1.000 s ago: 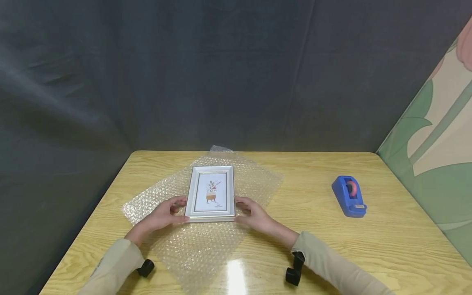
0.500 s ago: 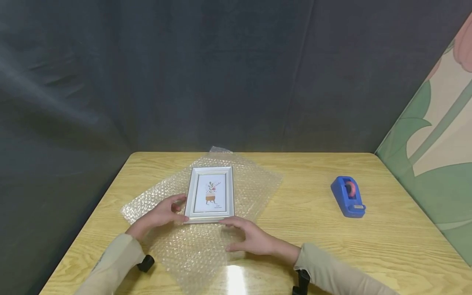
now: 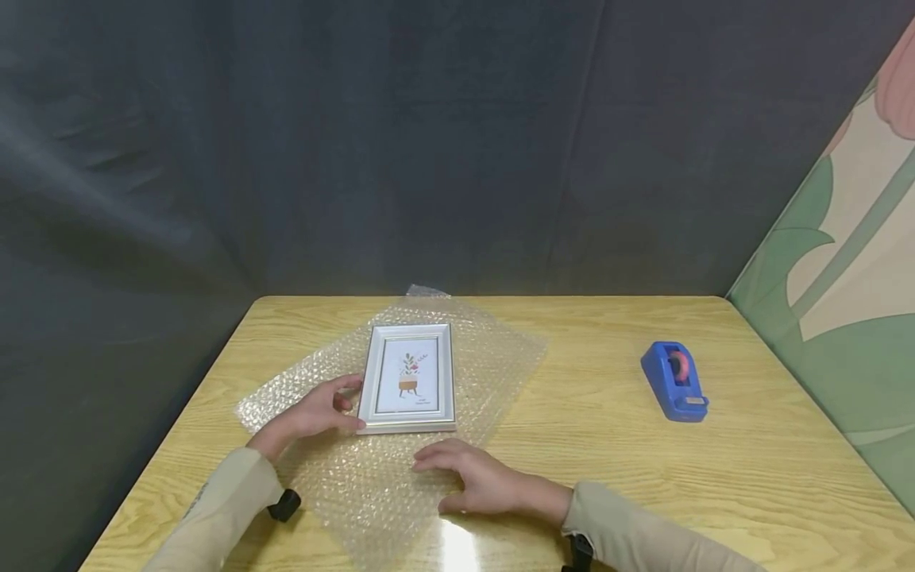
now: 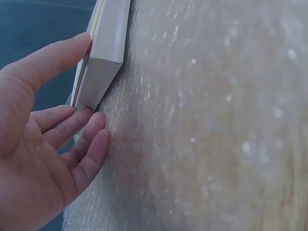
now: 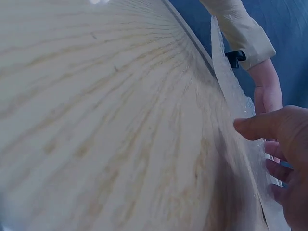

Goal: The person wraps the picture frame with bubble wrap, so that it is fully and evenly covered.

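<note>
A silver-white picture frame [image 3: 446, 381] with a plant drawing lies face up on a sheet of bubble wrap [image 3: 379, 492]. My left hand [image 3: 318, 411] rests against the frame's lower left corner, thumb at the corner and fingers along the left side. In the left wrist view, the thumb and fingertips of the left hand [image 4: 48, 130] touch the edge of the frame [image 4: 108, 38], fingers loosely bent. Below the frame's lower right corner is my right hand [image 3: 475, 477], apart from the frame, with thumb and fingers spread. It holds nothing in the right wrist view.
A blue tape dispenser [image 3: 675, 385] with a pink roll stands on the right part of the wooden table [image 3: 593, 365]. Dark cloth [image 3: 443, 151] hangs behind the table and on its left. A floral-patterned panel [image 3: 851, 302] borders the right side.
My right hand has let go of the frame's right side and moved down toward me. The left hand has stayed at the frame, which has hardly moved.
</note>
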`<state>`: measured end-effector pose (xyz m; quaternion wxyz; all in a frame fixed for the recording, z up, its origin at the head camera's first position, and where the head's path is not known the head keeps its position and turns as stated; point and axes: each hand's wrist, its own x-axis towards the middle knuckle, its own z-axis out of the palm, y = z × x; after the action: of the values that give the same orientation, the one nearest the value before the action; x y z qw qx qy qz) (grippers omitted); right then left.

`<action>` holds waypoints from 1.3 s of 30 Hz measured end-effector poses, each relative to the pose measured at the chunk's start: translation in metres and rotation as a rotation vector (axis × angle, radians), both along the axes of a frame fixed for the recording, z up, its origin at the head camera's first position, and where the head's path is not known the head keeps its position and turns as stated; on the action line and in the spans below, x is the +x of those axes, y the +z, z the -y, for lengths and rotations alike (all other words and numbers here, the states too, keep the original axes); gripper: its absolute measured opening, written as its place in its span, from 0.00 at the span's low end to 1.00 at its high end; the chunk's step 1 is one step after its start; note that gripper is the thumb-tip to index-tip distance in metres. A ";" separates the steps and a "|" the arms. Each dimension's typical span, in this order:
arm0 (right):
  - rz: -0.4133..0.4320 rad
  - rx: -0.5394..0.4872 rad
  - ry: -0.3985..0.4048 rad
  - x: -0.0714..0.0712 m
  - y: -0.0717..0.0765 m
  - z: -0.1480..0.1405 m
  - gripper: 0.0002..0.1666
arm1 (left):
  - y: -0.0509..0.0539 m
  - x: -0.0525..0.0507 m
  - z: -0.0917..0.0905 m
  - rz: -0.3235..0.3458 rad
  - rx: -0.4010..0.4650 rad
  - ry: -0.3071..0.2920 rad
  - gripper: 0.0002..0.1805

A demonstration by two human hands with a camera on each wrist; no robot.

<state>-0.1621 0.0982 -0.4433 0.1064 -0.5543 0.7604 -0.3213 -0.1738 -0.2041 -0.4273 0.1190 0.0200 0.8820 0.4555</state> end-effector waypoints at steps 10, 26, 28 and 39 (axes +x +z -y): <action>-0.016 -0.247 0.070 0.000 -0.006 0.015 0.12 | -0.004 -0.001 0.000 0.001 -0.007 0.015 0.43; 0.135 -0.437 0.089 0.016 0.040 -0.001 0.04 | -0.007 0.011 -0.019 -0.022 -0.007 0.045 0.43; 0.179 -0.431 0.085 0.016 0.041 -0.005 0.04 | -0.007 0.014 -0.025 -0.028 0.006 0.042 0.43; 0.143 -0.332 0.148 0.012 0.025 -0.036 0.04 | -0.011 0.033 -0.058 -0.062 0.014 0.033 0.43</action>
<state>-0.1504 0.1338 -0.4185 0.0906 -0.5945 0.6446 -0.4721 -0.1409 -0.1460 -0.4380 0.0840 0.0201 0.8822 0.4628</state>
